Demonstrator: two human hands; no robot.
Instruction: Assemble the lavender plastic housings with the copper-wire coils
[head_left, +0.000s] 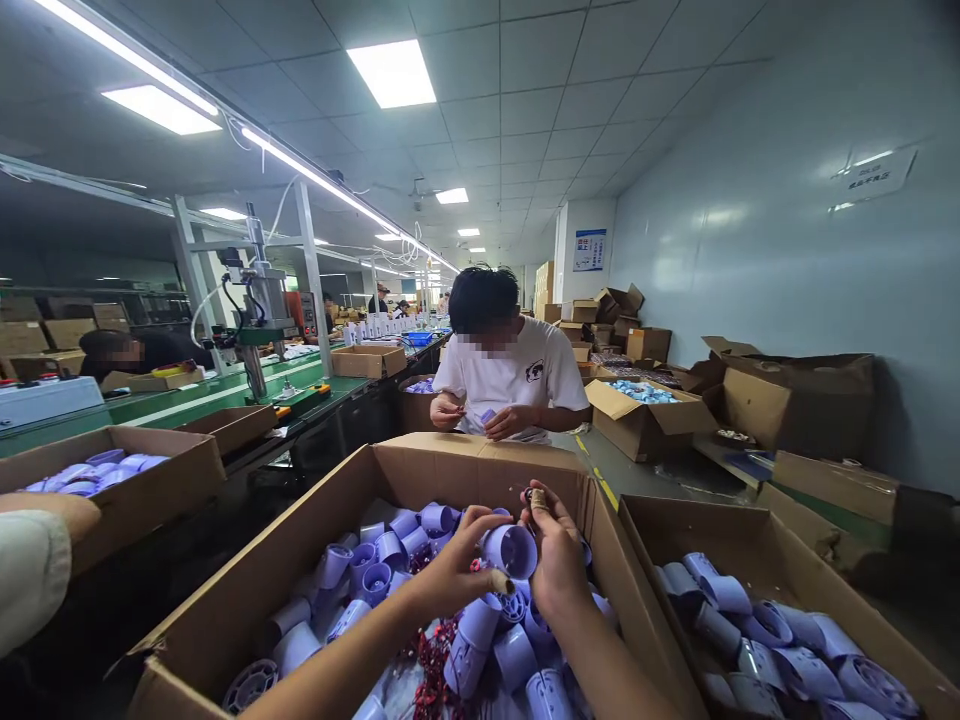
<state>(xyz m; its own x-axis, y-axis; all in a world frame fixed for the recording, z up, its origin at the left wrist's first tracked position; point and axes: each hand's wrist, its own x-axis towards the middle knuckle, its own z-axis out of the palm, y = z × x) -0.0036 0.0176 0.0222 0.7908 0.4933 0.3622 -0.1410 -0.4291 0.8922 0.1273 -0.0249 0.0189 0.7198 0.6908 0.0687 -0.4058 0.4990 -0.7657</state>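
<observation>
Bright lights [391,75] shine over a big workroom, and a wide cardboard box [420,478] sits under the two hands. One purple cup [516,553] is held just above the heap in it. It is smooth, shiny and round, and its open end shows a hollow inside. More purple cups [376,578] lie jumbled below, with tangled red bits [436,655] among them. My left hand [456,565] reaches in from the left and grips the cup, fingers over the top and thumb below. My right hand [559,560] points up beside it, thumb and finger pinching a small dark part [529,494], too tiny to see well. Both thumbs wear tan wraps [500,580].
</observation>
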